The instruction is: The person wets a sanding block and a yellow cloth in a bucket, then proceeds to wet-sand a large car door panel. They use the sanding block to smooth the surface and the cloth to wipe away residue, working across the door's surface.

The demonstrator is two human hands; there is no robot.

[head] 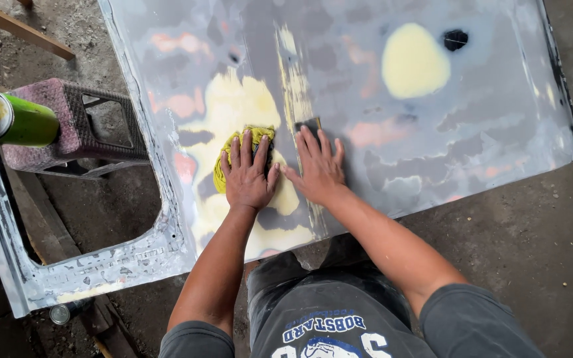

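grey car panel (432, 132), yellow rag (233, 149), sanding block (310, 123)

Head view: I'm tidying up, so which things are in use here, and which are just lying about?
In use:
left hand on yellow cloth
right hand on dark sanding block
grey car panel

Lying about:
green can
pink stool
wooden slat
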